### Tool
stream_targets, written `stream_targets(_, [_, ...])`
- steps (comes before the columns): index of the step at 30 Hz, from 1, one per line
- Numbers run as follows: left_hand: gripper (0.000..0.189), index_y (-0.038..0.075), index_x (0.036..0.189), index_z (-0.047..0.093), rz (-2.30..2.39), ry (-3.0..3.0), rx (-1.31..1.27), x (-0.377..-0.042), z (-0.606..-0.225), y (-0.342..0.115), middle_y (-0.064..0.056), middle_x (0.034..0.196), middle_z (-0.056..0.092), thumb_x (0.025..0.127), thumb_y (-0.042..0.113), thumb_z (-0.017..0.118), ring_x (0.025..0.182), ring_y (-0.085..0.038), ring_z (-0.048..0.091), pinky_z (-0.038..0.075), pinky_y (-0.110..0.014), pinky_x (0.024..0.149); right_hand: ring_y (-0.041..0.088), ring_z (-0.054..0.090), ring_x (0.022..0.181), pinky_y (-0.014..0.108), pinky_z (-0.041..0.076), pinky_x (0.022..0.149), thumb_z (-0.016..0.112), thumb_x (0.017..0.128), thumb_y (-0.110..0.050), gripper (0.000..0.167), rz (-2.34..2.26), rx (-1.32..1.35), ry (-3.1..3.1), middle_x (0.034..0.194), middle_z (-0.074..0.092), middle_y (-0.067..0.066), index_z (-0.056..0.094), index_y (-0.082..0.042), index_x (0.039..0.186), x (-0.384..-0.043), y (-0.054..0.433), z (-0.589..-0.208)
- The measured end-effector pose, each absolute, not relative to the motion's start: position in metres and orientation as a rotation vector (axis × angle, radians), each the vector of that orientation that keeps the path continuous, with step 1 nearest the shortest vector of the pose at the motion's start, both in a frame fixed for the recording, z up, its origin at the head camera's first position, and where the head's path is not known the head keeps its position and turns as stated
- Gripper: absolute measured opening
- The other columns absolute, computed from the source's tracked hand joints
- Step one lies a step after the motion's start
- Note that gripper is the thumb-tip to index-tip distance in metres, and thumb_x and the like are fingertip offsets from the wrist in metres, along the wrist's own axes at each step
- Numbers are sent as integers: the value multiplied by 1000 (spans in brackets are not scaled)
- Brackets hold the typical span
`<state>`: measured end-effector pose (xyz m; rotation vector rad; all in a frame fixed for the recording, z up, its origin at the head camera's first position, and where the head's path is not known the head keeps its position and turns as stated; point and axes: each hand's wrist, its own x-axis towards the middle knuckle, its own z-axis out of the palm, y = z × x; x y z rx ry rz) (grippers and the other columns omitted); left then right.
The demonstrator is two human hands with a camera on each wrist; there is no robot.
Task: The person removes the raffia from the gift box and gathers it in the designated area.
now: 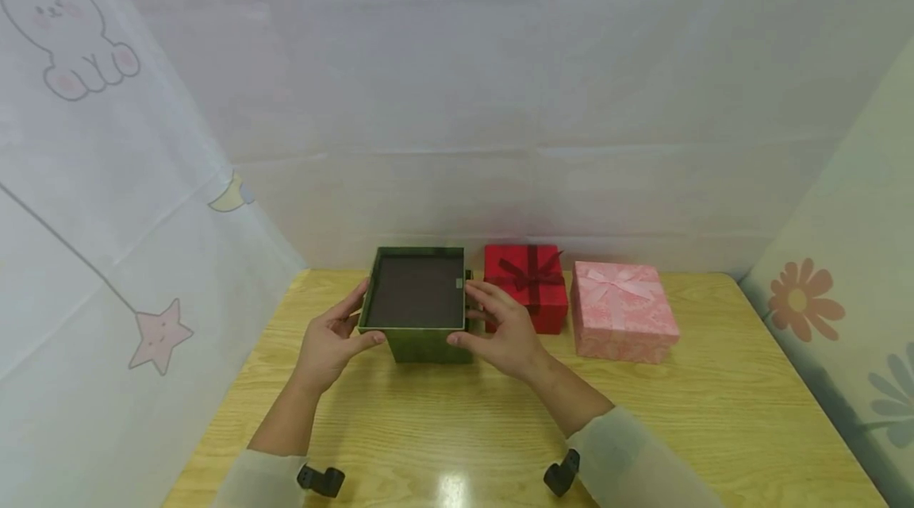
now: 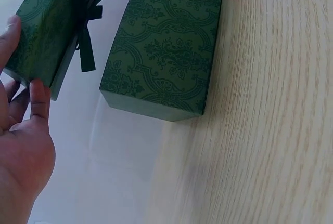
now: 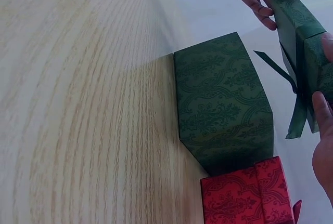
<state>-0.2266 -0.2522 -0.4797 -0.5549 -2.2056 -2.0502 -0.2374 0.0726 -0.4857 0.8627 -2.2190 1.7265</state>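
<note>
A green patterned box lid (image 1: 421, 290) is held level above the green box (image 1: 432, 348), its dark inside facing up in the head view. My left hand (image 1: 328, 345) grips the lid's left side, thumb at the front corner and fingers along the edge. On the opposite side my right hand (image 1: 507, 333) grips it in the same way. A dark green ribbon (image 2: 86, 37) hangs from the lid's underside in the left wrist view. Both wrist views show a gap between lid and box. Most of the box is hidden under the lid in the head view.
Just right of the green box stands a red gift box (image 1: 524, 286) with a dark bow. Farther right is a pink gift box (image 1: 624, 309) with a pink bow. The wooden table (image 1: 428, 421) ends at a white cloth backdrop (image 1: 443, 119).
</note>
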Motion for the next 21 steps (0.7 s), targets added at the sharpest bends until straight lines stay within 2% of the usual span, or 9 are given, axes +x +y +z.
stream_targets(3, [86,17,160,42,-2044,-2237,-511,-226,-481,-254,-5,166,36,86,-3,82,149,-24,40,51,-27,102,26,73,110,43,64,72,91,82,-21,83,1720,870,-2217,154,50,12,52,-4,153,-238,70,-488])
stream_targets(6, [84,17,159,43,-2030,-2264,-484,-226,-481,-257,-3,167,35,87,-1,82,151,-26,35,50,-26,102,28,73,111,38,64,74,91,82,-20,82,1741,868,-2215,154,49,13,52,-2,152,-237,68,-489])
stream_targets(9, [83,16,159,43,-2010,-2282,-483,-226,-481,-259,-4,167,35,88,0,82,151,-28,35,52,-26,101,30,72,111,34,63,76,91,83,-21,81,1764,860,-2225,155,48,13,52,-1,151,-237,66,-489])
stream_targets(13, [81,15,159,43,-1981,-2305,-475,-226,-483,-264,-4,166,36,89,-1,81,150,-27,37,53,-26,98,33,72,111,40,63,81,90,83,-21,81,1799,872,-2217,155,48,14,52,1,151,-236,61,-489])
stream_targets(17, [80,16,159,44,-1949,-2329,-463,-225,-484,-270,-4,166,37,89,0,80,149,-24,40,53,-24,99,32,72,110,47,60,87,89,83,-22,80,1790,874,-2216,155,48,15,53,2,150,-235,55,-490])
stream_targets(21, [80,16,159,44,-1923,-2336,-455,-223,-486,-277,-5,165,38,89,1,81,148,-16,41,50,-22,101,30,72,111,39,60,88,89,84,-25,80,1750,860,-2260,156,48,15,52,2,150,-234,48,-490])
